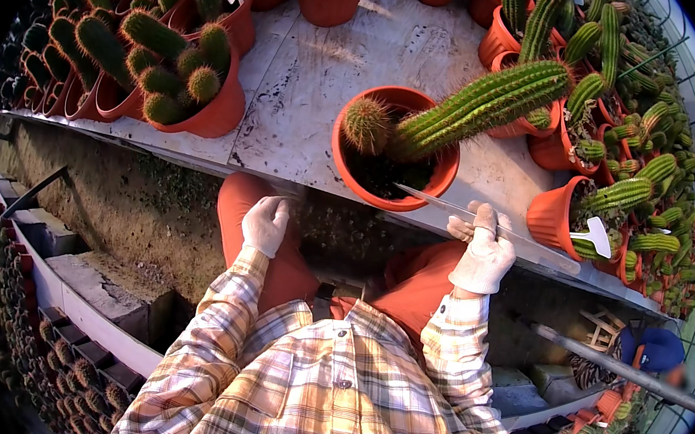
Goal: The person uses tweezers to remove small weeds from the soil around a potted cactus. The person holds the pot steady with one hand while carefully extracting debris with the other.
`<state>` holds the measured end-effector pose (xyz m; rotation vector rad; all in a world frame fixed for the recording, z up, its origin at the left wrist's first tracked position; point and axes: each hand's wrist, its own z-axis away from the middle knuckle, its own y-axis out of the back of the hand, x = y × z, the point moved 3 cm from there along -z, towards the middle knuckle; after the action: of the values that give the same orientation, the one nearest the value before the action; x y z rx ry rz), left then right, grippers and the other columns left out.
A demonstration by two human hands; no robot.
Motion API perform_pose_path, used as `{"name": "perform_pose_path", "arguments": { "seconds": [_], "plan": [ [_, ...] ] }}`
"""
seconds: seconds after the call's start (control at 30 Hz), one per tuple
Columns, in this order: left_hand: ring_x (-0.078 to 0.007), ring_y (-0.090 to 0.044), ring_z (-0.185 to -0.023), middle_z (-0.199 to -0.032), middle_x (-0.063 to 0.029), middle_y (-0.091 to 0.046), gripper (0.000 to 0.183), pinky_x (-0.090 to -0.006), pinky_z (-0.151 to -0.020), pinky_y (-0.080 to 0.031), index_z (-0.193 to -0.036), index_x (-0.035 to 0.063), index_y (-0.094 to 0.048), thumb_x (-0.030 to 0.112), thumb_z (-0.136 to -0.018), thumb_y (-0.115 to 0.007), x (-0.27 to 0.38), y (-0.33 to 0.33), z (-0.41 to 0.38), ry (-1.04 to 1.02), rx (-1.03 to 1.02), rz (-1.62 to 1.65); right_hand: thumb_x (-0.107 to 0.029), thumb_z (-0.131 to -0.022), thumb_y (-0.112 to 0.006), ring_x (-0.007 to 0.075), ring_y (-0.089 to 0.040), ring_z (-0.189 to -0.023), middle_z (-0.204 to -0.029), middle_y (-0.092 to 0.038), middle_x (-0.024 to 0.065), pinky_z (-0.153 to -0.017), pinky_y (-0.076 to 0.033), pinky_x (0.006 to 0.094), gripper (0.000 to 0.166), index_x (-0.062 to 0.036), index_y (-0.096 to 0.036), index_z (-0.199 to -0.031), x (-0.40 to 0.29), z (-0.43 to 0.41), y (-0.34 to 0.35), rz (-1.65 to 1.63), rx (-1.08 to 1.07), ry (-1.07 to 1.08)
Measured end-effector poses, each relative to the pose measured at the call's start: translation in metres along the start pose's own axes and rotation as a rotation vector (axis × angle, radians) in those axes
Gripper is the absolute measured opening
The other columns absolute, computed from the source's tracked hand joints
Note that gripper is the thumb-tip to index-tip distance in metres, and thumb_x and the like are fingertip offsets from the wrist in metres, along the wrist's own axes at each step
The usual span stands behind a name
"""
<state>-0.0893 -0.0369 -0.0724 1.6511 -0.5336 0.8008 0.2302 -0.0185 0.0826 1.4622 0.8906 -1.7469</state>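
My right hand (485, 252), in a white knit glove, grips a long, thin pointed tool (541, 247), possibly long tweezers. Its tip reaches over the dark soil (383, 176) of a terracotta-coloured pot (347, 169) in front of me. In that pot a tall ribbed cactus (486, 111) leans far to the right. A small round spiny cactus (366, 125) grows beside it. My left hand (264, 226), also gloved, rests by my left knee with its fingers curled in; nothing shows in it.
The pot stands at the near edge of a stained pale bench (312, 67). Potted cacti (179, 69) crowd the left, and more spiny cacti (623, 189) the right, with a white plant label (593, 236). Concrete blocks (105, 290) and a metal pipe (617, 366) are behind me. A person (651, 350) is at far right.
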Motion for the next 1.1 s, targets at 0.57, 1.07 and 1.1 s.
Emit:
{"name": "perform_pose_path", "arguments": {
  "seconds": [0.57,1.07,1.1],
  "plan": [
    [-0.0238,-0.062,-0.073,-0.079,-0.0122,-0.063,0.018,-0.0317,-0.067,-0.048,-0.089,0.0003,-0.064,0.013,-0.082,-0.054,0.001,0.001,0.001,-0.009,0.015,0.003,-0.025,-0.087,-0.059,0.0188,-0.062,-0.056,-0.083,-0.063,0.0115,-0.052,-0.056,0.0301,0.027,0.0015,-0.058,-0.094,-0.013,-0.001,0.059,-0.171,-0.093,-0.141],
    [-0.0303,-0.061,-0.077,-0.083,-0.0117,-0.063,0.018,-0.0362,-0.068,-0.048,-0.087,0.0045,-0.064,0.019,-0.082,-0.055,-0.001,0.001,0.001,0.004,0.002,0.005,-0.018,-0.086,-0.060,0.0221,-0.064,-0.062,-0.095,-0.062,0.0149,-0.052,-0.056,0.0314,0.026,0.0011,-0.054,-0.102,-0.013,0.010,0.067,-0.209,-0.137,-0.112],
    [-0.0302,-0.061,-0.077,-0.082,-0.0117,-0.063,0.018,-0.0362,-0.068,-0.048,-0.087,0.0044,-0.064,0.019,-0.082,-0.055,-0.001,0.000,0.001,0.005,0.002,0.008,-0.018,-0.086,-0.060,0.0221,-0.064,-0.062,-0.095,-0.062,0.0149,-0.052,-0.056,0.0314,0.026,0.0010,-0.054,-0.103,-0.019,0.009,0.066,-0.223,-0.101,-0.070]
  ]
}}
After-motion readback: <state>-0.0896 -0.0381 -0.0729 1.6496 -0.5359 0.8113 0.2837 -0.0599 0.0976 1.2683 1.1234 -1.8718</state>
